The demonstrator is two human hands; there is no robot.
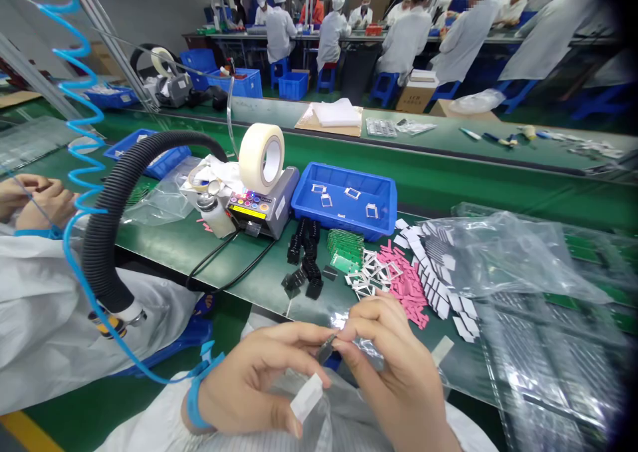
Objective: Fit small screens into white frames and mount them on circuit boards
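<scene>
at far left, a co-worker's hands (37, 203) lie clasped at the edge of the green bench (259, 292), beside a black ribbed hose (112, 226) and a blue coiled line (82, 116). further along stand a tape dispenser (262, 213) with a white tape roll (260, 157) on top, then a blue tray (349, 223) holding a few white frames (349, 193).

in front, the person's left hand (254, 379), with a blue wrist strap (195, 399), is curled, its thumb and forefinger closed on a small dark part (325, 349). a white strip (306, 397) sits just against its lower fingers; i can't tell if it is held. the right hand (399, 372) pinches the same part from the other side, so the part sits between both hands, above clear film (366, 349).

just beyond lie black pieces (304, 252), green strips (346, 249), white frames (369, 272), pink pads (403, 282) and white pads (438, 286), then a plastic bag (518, 259) at right.
</scene>
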